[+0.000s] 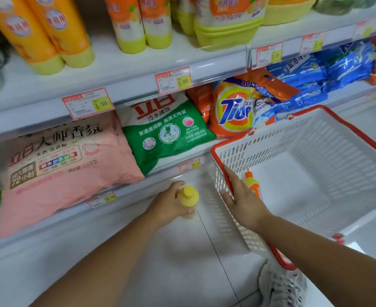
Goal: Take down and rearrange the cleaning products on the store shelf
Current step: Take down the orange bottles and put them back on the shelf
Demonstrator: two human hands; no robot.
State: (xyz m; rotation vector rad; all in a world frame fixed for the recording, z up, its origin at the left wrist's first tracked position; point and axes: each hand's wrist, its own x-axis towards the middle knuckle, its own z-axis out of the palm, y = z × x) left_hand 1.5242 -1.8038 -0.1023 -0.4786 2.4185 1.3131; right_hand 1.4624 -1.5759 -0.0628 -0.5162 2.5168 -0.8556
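My left hand [168, 203] is wrapped around a small bottle with a yellow cap [189, 197], held upright low over the white floor, just left of the basket. My right hand [240, 196] grips the red rim of a white plastic shopping basket [315, 140] at its near left corner. Inside the basket, right behind my right hand, stands one orange-and-yellow bottle [252, 183]. Tall orange and yellow-green detergent bottles [56, 34] line the upper shelf.
The lower shelf holds a big pink washing-powder bag [67, 167], a green and white bag [165, 129], a Tide bag [233, 109] and blue bags [320, 74]. Price tags [87, 103] line the shelf edges. My shoe [282, 286] is under the basket's near end.
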